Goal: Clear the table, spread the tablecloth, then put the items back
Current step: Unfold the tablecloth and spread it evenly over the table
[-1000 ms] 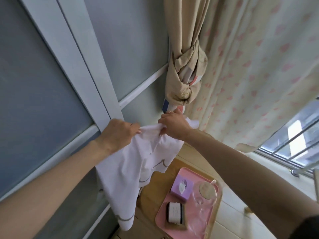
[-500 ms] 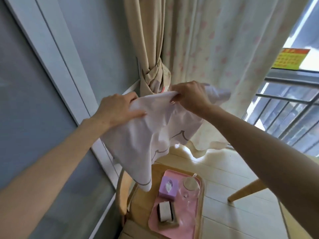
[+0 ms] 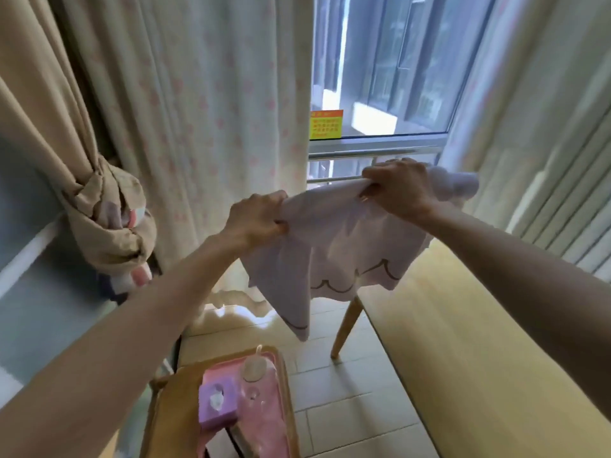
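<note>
A white tablecloth [image 3: 334, 246] with a scalloped brown border hangs in the air, bunched along its top edge. My left hand [image 3: 256, 218] grips that edge at the left and my right hand [image 3: 401, 186] grips it at the right. The cloth hangs over the near end of a light wooden table [image 3: 463, 342] at the right. Below, a pink tray [image 3: 264, 421] rests on a wooden chair seat [image 3: 165, 411]. On the tray stand a purple tissue box [image 3: 216, 403], a clear glass [image 3: 254, 370] and a partly hidden dark item at the bottom edge.
Floral curtains [image 3: 215, 110] hang ahead, and a beige curtain is tied in a knot [image 3: 109, 219] at the left. A window with a metal rail [image 3: 373, 153] is behind the cloth. Pale tiled floor [image 3: 347, 408] lies between chair and table.
The view has swung right, from the wall to the window and table. Both hands have carried the tablecloth rightward over the table's end and spread further apart.
</note>
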A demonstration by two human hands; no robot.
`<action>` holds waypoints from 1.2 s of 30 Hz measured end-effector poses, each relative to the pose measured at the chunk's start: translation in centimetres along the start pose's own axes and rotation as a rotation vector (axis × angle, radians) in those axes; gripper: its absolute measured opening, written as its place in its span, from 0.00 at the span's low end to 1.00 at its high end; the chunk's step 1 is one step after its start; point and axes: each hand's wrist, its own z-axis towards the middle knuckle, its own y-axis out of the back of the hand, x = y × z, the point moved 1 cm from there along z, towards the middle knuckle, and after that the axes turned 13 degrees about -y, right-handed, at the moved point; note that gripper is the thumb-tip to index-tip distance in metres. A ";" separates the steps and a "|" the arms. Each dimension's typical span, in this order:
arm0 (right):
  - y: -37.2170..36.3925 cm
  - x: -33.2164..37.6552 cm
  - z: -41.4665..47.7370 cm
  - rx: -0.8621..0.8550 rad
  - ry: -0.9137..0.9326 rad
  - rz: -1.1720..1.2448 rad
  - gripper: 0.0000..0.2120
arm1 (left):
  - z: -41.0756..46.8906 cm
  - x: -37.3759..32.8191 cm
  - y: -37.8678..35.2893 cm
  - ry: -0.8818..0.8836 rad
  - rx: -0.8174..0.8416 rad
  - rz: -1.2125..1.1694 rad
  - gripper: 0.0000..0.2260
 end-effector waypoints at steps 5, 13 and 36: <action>2.8 -10.7 -3.8 -0.003 -0.150 -0.137 0.12 | 7.0 -9.2 -3.3 -0.190 -0.099 0.048 0.12; 2.9 -26.8 -10.1 0.195 -0.422 -0.243 0.15 | 15.8 -22.3 -11.5 -0.460 -0.094 0.000 0.08; -14.8 -36.6 -36.4 1.197 -0.778 0.178 0.18 | 12.2 -26.7 -38.1 -0.566 0.918 -0.129 0.21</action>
